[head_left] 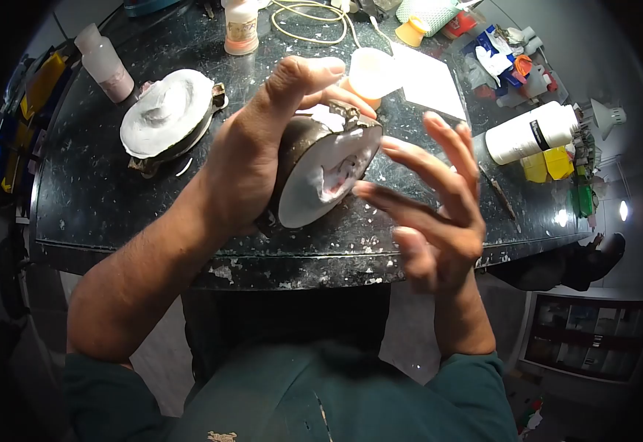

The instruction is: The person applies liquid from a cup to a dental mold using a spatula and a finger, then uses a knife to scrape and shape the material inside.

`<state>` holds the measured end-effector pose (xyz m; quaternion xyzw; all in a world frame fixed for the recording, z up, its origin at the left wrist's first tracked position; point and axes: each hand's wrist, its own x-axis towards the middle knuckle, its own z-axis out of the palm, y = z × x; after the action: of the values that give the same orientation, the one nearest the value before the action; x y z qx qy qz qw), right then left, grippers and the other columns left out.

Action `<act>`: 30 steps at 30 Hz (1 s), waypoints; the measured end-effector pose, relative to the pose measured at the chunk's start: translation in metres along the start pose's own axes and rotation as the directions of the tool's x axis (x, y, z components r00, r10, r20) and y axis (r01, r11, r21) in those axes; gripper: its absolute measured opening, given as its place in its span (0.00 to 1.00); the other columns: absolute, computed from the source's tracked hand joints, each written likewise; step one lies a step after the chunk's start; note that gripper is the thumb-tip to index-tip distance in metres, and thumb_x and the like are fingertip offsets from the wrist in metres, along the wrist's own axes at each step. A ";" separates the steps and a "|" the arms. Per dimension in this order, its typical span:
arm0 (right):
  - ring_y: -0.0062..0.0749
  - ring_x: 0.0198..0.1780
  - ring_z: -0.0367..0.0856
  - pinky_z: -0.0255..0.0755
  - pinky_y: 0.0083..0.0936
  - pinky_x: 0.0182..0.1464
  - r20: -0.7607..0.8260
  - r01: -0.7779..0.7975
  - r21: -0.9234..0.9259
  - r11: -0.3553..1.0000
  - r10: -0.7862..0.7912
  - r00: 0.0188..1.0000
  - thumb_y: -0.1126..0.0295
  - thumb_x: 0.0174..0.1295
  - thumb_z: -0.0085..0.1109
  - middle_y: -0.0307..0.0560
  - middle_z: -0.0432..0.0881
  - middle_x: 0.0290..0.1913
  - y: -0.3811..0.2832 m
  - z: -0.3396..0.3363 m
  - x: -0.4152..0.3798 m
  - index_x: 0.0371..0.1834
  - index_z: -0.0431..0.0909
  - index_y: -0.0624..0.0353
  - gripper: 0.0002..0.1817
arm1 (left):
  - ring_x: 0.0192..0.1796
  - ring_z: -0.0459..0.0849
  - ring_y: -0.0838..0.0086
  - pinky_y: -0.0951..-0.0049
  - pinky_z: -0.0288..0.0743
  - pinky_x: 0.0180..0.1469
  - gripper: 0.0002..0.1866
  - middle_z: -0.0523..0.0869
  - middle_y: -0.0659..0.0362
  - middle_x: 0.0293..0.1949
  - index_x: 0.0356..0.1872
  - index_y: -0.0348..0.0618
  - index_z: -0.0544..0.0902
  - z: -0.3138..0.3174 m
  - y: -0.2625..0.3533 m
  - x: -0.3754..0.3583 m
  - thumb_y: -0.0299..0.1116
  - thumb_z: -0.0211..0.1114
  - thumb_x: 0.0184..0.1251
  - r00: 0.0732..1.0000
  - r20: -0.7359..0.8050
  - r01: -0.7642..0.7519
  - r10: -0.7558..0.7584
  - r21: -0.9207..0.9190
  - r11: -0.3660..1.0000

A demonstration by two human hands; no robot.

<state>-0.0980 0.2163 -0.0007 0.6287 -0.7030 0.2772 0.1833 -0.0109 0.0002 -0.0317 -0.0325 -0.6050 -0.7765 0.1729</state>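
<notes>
A black, white-specked table [86, 180] is standing on a grey floor [408, 331], with a fat white bottle [516, 141] sitting at its right. Over the table, the left hand [251, 140] is gripping a dark, round case full of white plaster [301, 193]. Its smooth face is leaning, showing a rough hollow with pink bits. The right hand [450, 217] is pointing open fingers at it; I cannot tell if they're touching.
</notes>
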 end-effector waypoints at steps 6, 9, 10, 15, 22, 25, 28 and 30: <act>0.38 0.47 0.83 0.73 0.34 0.59 -0.190 -0.568 0.149 0.809 0.587 0.787 0.59 0.68 0.63 0.50 0.86 0.43 0.045 -0.063 -0.047 0.47 0.84 0.64 0.17 | 0.51 0.87 0.72 0.72 0.83 0.55 0.37 0.83 0.47 0.56 0.67 0.40 0.68 0.000 0.004 -0.004 0.65 0.39 0.81 0.991 0.033 0.133 -0.129 -0.134 0.982; 0.33 0.47 0.80 0.74 0.30 0.54 -0.113 -0.807 -0.289 0.515 0.819 0.563 0.61 0.59 0.76 0.49 0.83 0.48 0.079 -0.100 -0.083 0.55 0.81 0.63 0.24 | 0.56 0.86 0.64 0.69 0.82 0.59 0.45 0.81 0.42 0.59 0.62 0.28 0.74 0.003 0.007 -0.001 0.69 0.42 0.73 0.998 0.023 0.063 -0.063 -0.012 0.998; 0.34 0.48 0.79 0.74 0.29 0.53 -0.015 -0.763 -0.431 0.482 0.842 0.540 0.61 0.58 0.76 0.48 0.81 0.51 0.090 -0.112 -0.102 0.58 0.81 0.60 0.27 | 0.55 0.87 0.65 0.70 0.83 0.58 0.46 0.82 0.42 0.57 0.62 0.28 0.75 0.004 0.008 -0.001 0.69 0.43 0.72 0.995 -0.003 0.100 -0.100 -0.070 0.993; 0.33 0.44 0.79 0.72 0.28 0.49 0.046 -0.840 -0.314 0.443 0.891 0.452 0.69 0.58 0.74 0.46 0.81 0.42 0.104 -0.122 -0.123 0.44 0.85 0.64 0.14 | 0.51 0.89 0.66 0.70 0.84 0.54 0.47 0.85 0.43 0.52 0.61 0.26 0.75 0.007 0.011 0.001 0.70 0.43 0.70 0.981 -0.011 0.190 -0.193 -0.136 0.972; 0.07 0.24 0.61 0.52 0.12 0.27 0.166 -0.929 0.213 0.302 0.926 0.339 0.71 0.67 0.67 0.28 0.70 0.24 0.077 -0.149 -0.127 0.39 0.81 0.64 0.07 | 0.51 0.90 0.63 0.70 0.85 0.56 0.44 0.82 0.40 0.57 0.64 0.28 0.71 0.004 0.008 -0.003 0.66 0.34 0.77 0.997 0.016 -0.082 0.080 0.250 0.965; 0.10 0.18 0.63 0.55 0.11 0.17 0.138 -0.779 0.539 0.322 0.878 0.458 0.61 0.66 0.64 0.35 0.72 0.23 0.063 -0.147 -0.131 0.40 0.76 0.65 0.15 | 0.51 0.90 0.57 0.65 0.87 0.54 0.32 0.79 0.35 0.59 0.71 0.39 0.64 -0.004 -0.005 0.001 0.56 0.38 0.83 0.984 -0.004 -0.175 0.179 0.192 0.966; 0.22 0.18 0.67 0.65 0.15 0.18 -0.007 -0.419 0.810 0.411 0.720 0.694 0.63 0.64 0.61 0.50 0.73 0.23 0.041 -0.104 -0.096 0.41 0.71 0.68 0.17 | 0.52 0.89 0.49 0.57 0.90 0.47 0.31 0.77 0.26 0.58 0.77 0.64 0.53 -0.023 -0.014 0.010 0.35 0.56 0.80 0.759 0.337 -0.649 0.556 0.323 0.689; 0.25 0.19 0.69 0.66 0.18 0.19 -0.079 -0.287 0.844 0.453 0.634 0.769 0.64 0.62 0.61 0.51 0.73 0.23 0.018 -0.074 -0.056 0.40 0.71 0.68 0.16 | 0.52 0.89 0.49 0.57 0.90 0.47 0.30 0.77 0.26 0.58 0.77 0.64 0.54 -0.017 -0.013 0.007 0.35 0.55 0.81 0.786 0.287 -0.616 0.547 0.295 0.730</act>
<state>-0.1148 0.3069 0.0201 0.3534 -0.5992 0.7154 -0.0658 -0.0191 -0.0149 -0.0462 -0.2577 -0.7131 -0.5466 0.3554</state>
